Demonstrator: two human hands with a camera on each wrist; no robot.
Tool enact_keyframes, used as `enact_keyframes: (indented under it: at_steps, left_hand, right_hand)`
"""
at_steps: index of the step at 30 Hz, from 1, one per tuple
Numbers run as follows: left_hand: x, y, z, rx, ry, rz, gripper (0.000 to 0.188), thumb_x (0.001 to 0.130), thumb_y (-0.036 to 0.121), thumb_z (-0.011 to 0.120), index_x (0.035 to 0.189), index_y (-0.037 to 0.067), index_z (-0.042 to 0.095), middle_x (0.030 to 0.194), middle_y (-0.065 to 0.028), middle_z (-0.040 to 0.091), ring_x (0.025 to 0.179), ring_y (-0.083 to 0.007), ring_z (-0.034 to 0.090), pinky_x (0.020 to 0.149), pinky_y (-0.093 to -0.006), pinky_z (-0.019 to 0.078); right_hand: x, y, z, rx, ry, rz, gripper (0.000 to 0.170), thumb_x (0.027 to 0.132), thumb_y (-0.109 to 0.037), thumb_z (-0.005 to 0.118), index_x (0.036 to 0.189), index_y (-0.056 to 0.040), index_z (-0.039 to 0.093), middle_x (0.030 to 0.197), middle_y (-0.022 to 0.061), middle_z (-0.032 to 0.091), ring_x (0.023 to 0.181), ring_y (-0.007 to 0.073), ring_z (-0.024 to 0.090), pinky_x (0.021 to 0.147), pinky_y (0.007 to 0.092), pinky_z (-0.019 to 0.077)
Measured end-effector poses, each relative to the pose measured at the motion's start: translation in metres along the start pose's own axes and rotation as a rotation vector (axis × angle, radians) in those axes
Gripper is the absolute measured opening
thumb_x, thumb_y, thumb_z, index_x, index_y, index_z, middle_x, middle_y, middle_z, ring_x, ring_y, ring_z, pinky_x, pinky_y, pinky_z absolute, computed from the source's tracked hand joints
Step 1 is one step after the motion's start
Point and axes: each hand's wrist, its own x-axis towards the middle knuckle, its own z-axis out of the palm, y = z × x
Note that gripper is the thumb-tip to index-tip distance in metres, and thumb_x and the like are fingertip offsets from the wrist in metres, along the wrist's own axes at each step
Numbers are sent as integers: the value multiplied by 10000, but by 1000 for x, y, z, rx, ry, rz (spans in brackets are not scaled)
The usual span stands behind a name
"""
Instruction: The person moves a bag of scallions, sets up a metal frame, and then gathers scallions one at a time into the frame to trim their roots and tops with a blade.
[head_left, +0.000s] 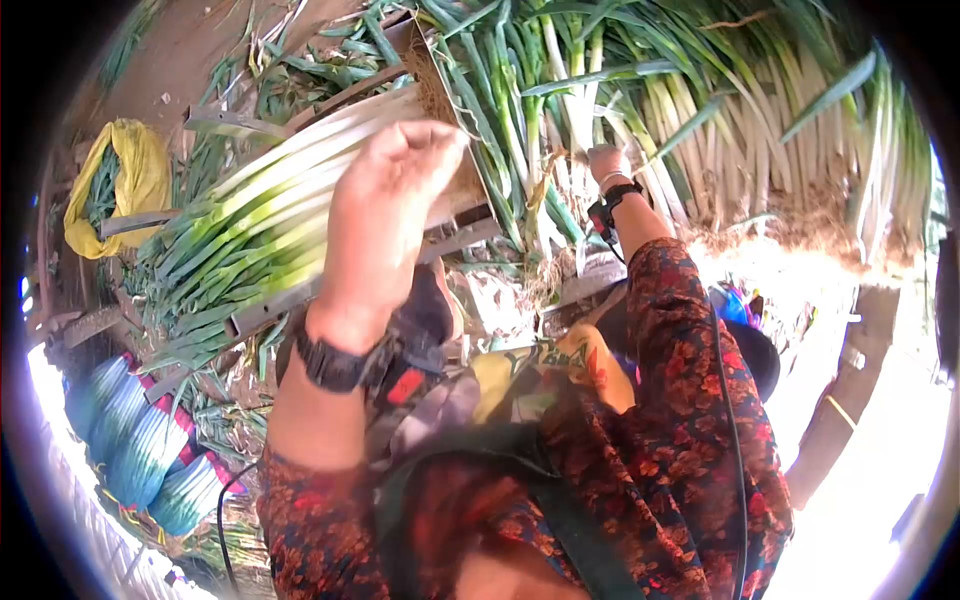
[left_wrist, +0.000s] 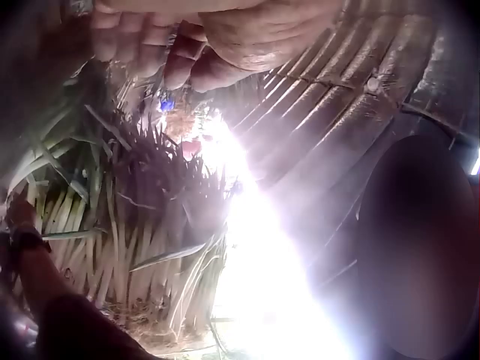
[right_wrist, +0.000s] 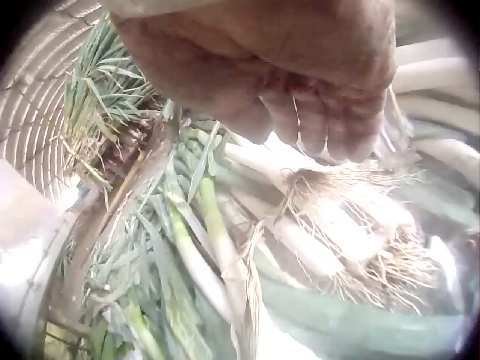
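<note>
My left hand (head_left: 385, 205) is raised over a sorted bundle of green onions (head_left: 265, 205), its fingers loosely bent with nothing between them. Those onions lie in a metal-edged rack (head_left: 465, 240), white ends toward the right and green leaves to the left. Farther right, my right hand (head_left: 607, 162) reaches down among loose green onions (head_left: 690, 130). In the right wrist view, its bent fingertips lie right at several white stalks (right_wrist: 322, 232) with stringy roots. I cannot tell whether the fingers grip a stalk.
A yellow sack (head_left: 150, 190) stands at the far left. Below it lie blue-and-white wrapped bundles (head_left: 135, 440). The large onion heap spans the back right, roots toward me. A wooden beam (head_left: 850, 380) runs along the right. Ribbed sheeting (left_wrist: 322, 90) curves behind.
</note>
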Motion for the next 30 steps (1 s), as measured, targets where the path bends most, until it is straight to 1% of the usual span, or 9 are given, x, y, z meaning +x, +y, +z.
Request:
enact_keyframes:
  at_steps: [4,7,11,14,17,20,23,28,30]
  left_hand:
    - [11,-7,5,65,-22,-40,146,935,113,578,1048,20,584,917,9,595,830,-45,528,746,-180,435]
    - [19,-10,12,39,-11,-98,141,933,113,586,1042,24,587,867,31,560,771,-27,485,704,-180,418]
    - [23,-9,17,8,-27,-137,134,932,119,588,1021,19,588,842,33,555,751,-21,479,682,-170,410]
    - [27,-6,20,53,-23,-92,128,932,129,587,998,19,591,843,32,560,753,-28,483,691,-179,415]
    - [31,-13,24,50,15,46,136,928,136,590,992,15,593,842,29,569,764,-38,493,699,-187,416]
    - [36,-20,25,2,-13,-6,141,922,143,589,1005,30,601,902,26,595,843,-44,518,754,-199,413]
    - [41,-23,29,-63,-30,-59,154,912,195,607,1004,72,597,929,18,611,853,-69,538,757,-224,423]
    - [60,-41,44,-45,-149,-198,292,899,345,616,1019,82,574,971,-37,599,902,-140,550,756,-286,450]
    - [61,-43,63,-62,-151,-306,413,868,487,617,869,82,538,744,-5,514,636,-116,491,586,-253,471]
  right_hand:
    - [43,-24,-3,488,-189,524,412,811,-399,579,1024,-53,641,1072,190,620,1024,357,590,857,451,494]
    - [44,-56,-10,262,-150,757,523,765,-411,676,1170,-89,596,1300,123,474,1218,301,450,968,409,420]
    - [45,-50,-42,215,-209,749,573,693,-388,717,1159,-76,602,1181,154,561,1125,309,535,961,419,432]
    - [64,-12,-30,195,-298,-22,351,799,-271,635,973,34,642,908,210,670,850,335,662,756,391,536]
    - [37,-26,-74,1806,-461,566,196,839,-189,600,894,-6,639,773,147,653,681,287,636,625,403,528]
    - [12,-50,-139,1981,-535,669,266,814,-215,649,967,-2,608,809,122,633,642,266,615,559,406,541]
    - [-27,-67,-195,2237,-468,298,258,856,-159,556,1035,24,588,804,124,632,659,265,618,602,382,549]
    - [-147,-86,-294,2033,-432,109,382,853,-130,462,1168,81,516,853,100,643,703,188,626,641,292,524]
    - [-197,-94,-322,1756,-364,71,383,820,-106,513,1158,72,535,890,102,658,746,165,628,684,280,506]
